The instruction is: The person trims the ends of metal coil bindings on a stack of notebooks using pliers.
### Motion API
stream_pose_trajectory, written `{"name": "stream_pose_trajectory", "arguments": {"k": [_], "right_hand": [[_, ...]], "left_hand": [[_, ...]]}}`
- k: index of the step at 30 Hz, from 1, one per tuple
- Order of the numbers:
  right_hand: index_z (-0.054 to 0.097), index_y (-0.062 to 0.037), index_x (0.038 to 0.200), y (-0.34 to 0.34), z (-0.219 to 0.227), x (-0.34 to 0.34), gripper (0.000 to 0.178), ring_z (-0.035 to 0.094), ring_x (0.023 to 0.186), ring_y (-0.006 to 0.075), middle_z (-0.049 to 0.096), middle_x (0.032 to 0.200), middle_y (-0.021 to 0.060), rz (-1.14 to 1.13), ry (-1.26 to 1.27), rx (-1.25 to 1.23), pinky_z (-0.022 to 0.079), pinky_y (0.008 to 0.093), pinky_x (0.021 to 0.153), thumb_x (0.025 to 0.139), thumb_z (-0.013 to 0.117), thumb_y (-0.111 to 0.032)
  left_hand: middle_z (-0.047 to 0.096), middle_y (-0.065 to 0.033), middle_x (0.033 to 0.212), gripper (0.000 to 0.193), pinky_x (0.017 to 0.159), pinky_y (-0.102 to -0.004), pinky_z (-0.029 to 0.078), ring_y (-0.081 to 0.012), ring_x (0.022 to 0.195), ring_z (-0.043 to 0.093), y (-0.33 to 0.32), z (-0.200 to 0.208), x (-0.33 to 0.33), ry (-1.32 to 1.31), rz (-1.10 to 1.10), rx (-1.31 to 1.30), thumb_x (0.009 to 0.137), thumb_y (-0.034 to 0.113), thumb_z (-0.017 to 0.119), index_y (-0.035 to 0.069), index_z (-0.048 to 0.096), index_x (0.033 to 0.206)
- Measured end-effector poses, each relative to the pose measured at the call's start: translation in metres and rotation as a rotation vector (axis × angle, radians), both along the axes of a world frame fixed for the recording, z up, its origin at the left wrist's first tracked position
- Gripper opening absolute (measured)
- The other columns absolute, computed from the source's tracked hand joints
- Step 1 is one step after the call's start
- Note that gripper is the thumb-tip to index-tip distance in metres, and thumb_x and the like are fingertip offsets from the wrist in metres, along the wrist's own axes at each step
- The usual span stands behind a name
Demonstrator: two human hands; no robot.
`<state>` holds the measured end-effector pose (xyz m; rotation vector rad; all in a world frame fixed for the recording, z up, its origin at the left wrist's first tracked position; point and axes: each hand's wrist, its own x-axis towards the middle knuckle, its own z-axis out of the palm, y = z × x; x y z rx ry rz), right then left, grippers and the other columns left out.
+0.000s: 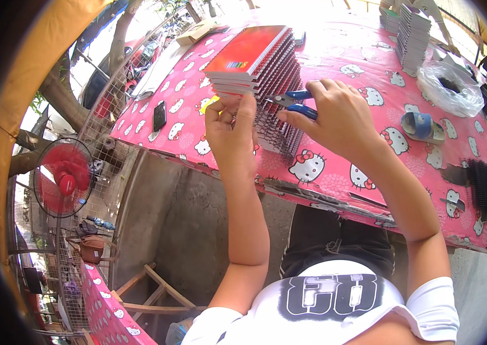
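Note:
A tall stack of spiral notebooks (255, 52) with a red cover on top stands on the table in front of me. Dark wire coils run down its right side. My right hand (341, 112) grips blue-handled pliers (298, 103), whose jaws point left at the coils. At the stack's near left corner is my left hand (232, 126), fingers curled and thumb raised close to the plier tips. What it pinches, if anything, is hidden. Something yellow shows beside its fingers.
A pink cartoon-print cloth covers the table (324, 190). A phone (159, 116) lies left. To the right are more notebook stacks (413, 40), a plastic bag (450, 86), a blue roll-shaped item (423, 125) and black coils (481, 190). A red fan (64, 178) stands beyond the left edge.

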<state>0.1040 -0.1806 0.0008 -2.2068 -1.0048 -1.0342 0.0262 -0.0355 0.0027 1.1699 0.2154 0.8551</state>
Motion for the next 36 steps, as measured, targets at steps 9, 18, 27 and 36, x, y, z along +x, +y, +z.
{"name": "stream_pose_trajectory", "arguments": {"k": [9,18,27,36], "right_hand": [[0.065,0.0017,0.079,0.002,0.017,-0.009,0.067,0.066,0.069,0.0292,0.064,0.070,0.0166,-0.009,0.509,-0.285,0.052,0.0399,0.063,0.078,0.060,-0.066],[0.065,0.0015,0.079,0.007,0.008,-0.006,0.068,0.066,0.068,0.0289,0.064,0.071,0.0167,0.019,0.359,-0.219,0.052,0.0406,0.062,0.077,0.060,-0.066],[0.065,0.0018,0.073,-0.003,-0.013,-0.002,0.070,0.066,0.060,0.0309,0.063,0.062,0.0146,0.038,0.129,-0.097,0.052,0.0412,0.057,0.077,0.059,-0.068],[0.064,0.0012,0.071,0.002,-0.002,-0.006,0.070,0.066,0.063,0.0317,0.063,0.065,0.0149,0.028,0.474,-0.270,0.052,0.0401,0.060,0.076,0.060,-0.068]], "left_hand": [[0.056,-0.0019,0.071,0.025,0.036,-0.0197,0.021,-0.0006,0.043,0.033,0.009,-0.008,0.000,0.045,0.053,0.081,0.083,0.009,0.071,0.003,0.052,0.097],[0.056,-0.0004,0.069,0.031,0.035,-0.0192,0.021,-0.0004,0.042,0.034,0.006,-0.010,0.002,0.085,0.006,0.053,0.082,0.012,0.073,0.003,0.051,0.103],[0.060,-0.0037,0.075,0.036,0.035,-0.0187,0.021,-0.0002,0.043,0.035,0.013,-0.015,-0.004,0.115,-0.071,-0.066,0.079,0.007,0.076,0.003,0.051,0.105],[0.061,-0.0064,0.078,0.038,0.036,-0.0190,0.023,-0.0008,0.044,0.038,0.013,-0.021,-0.002,0.112,-0.046,-0.007,0.079,0.008,0.075,0.002,0.050,0.106]]}}
